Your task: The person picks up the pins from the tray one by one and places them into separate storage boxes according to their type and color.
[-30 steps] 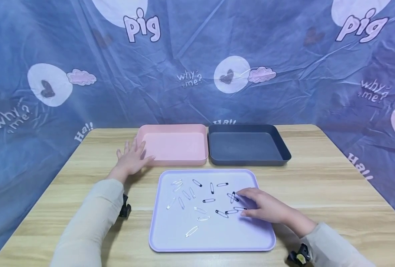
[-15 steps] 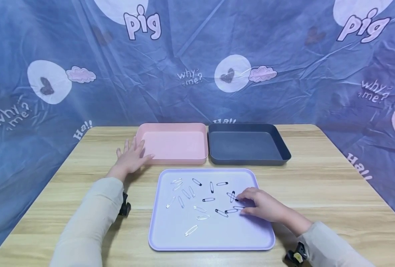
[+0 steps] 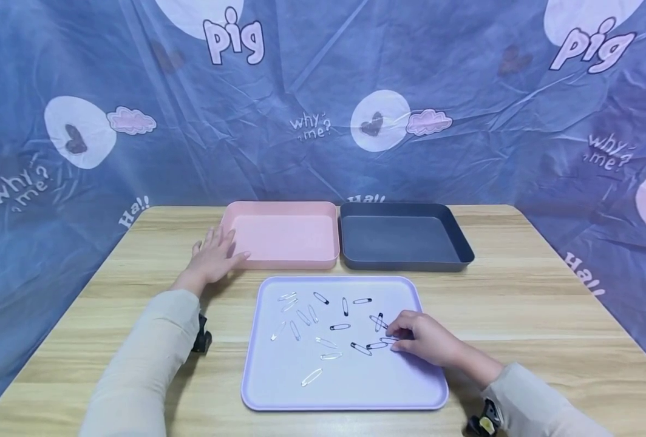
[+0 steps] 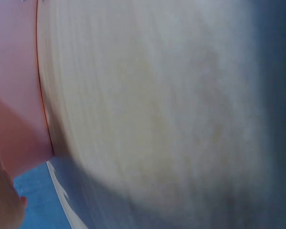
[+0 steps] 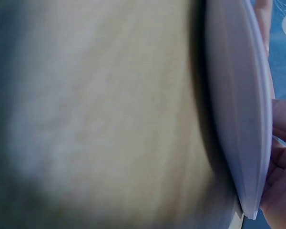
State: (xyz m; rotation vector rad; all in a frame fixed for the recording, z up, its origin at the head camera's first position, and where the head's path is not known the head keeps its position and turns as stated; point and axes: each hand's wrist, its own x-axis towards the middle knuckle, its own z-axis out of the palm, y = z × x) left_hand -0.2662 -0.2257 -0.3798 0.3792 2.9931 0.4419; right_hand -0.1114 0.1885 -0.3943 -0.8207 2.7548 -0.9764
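Observation:
My left hand (image 3: pixel 210 256) rests at the left edge of a pink tray (image 3: pixel 279 265), fingers spread out and the thumb along its front corner. In the left wrist view part of that hand (image 4: pixel 5 200) shows beside the pink wall. A lilac tray (image 3: pixel 356 405) bears several safety pins, some with black heads, others all light-coloured. On its right side my right hand (image 3: pixel 424 338) reaches low, fingers bent, with a gap between index finger and thumb. A black-headed safety pin (image 3: pixel 388 341) lies in that gap. The right wrist view hides the fingertips behind the tray's rim (image 5: pixel 262 119).
A dark grey tray (image 3: pixel 405 266) stands right of the pink one, at the back of the wooden table (image 3: pixel 547 315). Behind the table hangs a blue printed cloth (image 3: pixel 279 164). Black-headed pins lie mostly right and centre, light ones (image 3: pixel 312 377) left.
My right hand's index finger and thumb have drawn closer together around the black-headed safety pin. The left hand stays at the pink tray, and the pins lie as before.

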